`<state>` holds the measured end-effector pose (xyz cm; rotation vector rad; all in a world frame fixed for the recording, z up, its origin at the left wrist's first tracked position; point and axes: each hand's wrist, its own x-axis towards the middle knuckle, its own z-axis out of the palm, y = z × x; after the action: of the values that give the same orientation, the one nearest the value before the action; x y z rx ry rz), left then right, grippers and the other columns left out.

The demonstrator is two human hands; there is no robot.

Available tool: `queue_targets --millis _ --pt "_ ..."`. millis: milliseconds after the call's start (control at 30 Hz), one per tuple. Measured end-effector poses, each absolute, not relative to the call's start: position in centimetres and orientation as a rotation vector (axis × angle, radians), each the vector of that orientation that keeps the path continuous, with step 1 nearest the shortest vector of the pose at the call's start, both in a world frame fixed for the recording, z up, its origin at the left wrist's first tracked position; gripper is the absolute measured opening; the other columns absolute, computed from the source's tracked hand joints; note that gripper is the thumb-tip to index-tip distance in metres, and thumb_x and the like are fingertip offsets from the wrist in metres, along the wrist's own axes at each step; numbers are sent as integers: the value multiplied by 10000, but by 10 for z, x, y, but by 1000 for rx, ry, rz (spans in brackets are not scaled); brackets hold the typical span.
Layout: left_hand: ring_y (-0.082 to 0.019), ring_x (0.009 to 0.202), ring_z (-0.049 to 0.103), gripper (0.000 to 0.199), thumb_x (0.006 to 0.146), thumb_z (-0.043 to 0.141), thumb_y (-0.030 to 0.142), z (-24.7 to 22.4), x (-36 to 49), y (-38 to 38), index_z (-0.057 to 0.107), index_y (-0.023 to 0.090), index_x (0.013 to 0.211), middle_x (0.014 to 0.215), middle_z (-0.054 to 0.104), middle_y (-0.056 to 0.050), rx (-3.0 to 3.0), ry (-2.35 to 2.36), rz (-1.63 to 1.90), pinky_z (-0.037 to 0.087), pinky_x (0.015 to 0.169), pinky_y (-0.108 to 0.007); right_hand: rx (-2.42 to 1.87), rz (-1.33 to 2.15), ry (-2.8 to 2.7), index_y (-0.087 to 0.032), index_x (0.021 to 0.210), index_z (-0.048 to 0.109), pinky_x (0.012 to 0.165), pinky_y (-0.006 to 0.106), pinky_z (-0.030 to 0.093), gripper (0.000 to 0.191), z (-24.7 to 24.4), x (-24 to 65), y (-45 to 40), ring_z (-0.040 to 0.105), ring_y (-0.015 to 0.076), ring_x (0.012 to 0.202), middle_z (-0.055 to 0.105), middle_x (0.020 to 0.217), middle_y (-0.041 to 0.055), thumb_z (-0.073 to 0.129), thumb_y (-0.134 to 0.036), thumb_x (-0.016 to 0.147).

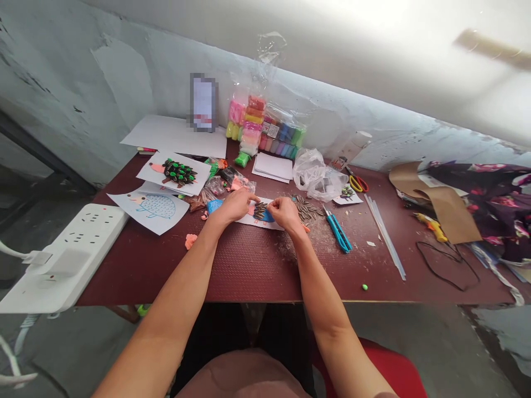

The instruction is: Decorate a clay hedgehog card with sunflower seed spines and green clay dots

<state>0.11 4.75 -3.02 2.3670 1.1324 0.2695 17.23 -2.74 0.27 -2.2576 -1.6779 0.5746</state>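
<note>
My left hand (235,205) and my right hand (283,214) meet over a white paper card (249,220) near the middle of the table. On the card lies a blue clay hedgehog shape (266,216) with rows of striped sunflower seeds (260,210) stuck on it. My fingertips of both hands touch the card and seeds, and whether they pinch anything is too small to tell. A loose pile of sunflower seeds (309,209) lies just beyond my right hand.
A dark red table (249,271) holds hedgehog picture cards (178,173), clay packs in a plastic bag (265,130), blue-handled tweezers (337,232), scissors (357,183) and glue sticks (384,235). A white power strip (62,254) sits at the left edge; floral cloth (481,204) lies right.
</note>
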Motion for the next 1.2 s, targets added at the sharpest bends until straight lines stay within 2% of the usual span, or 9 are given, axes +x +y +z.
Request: queue_targets --millis 367,500,700,867,1200 --pt "-236 1135 721 559 888 497 34 -29 0 47 794 235 1316 1121 811 -81 2372 1104 263 540 1043 -316 -2295 552 -1695 -161 800 806 632 244 351 229 5 170 -27 597 145 694 752 766 58 620 -243 906" --pt "-235 1143 724 540 916 495 42 -31 0 48 776 215 1343 1188 796 -100 2346 1116 276 545 1032 -314 -2288 564 -1662 -165 881 831 651 240 378 219 6 171 -28 642 149 727 786 821 55 636 -258 914" --pt "-259 1308 675 499 966 487 51 -33 1 47 754 192 1364 1362 753 -115 2330 1151 297 521 1103 -343 -2411 336 -1464 -190 1077 834 824 274 492 262 12 194 -33 740 221 981 819 1065 100 597 -241 979" --pt "-256 1324 668 501 972 482 36 -32 1 48 743 178 1375 1388 743 -121 2312 1162 279 511 1118 -340 -2636 156 -1265 -181 1293 768 954 356 518 328 11 218 -35 722 290 1154 757 1263 177 585 -257 1032" --pt "-266 1284 691 482 979 490 50 -31 1 47 744 169 1372 1356 753 -133 2317 1157 281 520 1104 -350 -2660 163 -1249 -184 1219 788 950 365 520 293 4 229 -30 722 290 1136 763 1225 172 561 -260 1050"
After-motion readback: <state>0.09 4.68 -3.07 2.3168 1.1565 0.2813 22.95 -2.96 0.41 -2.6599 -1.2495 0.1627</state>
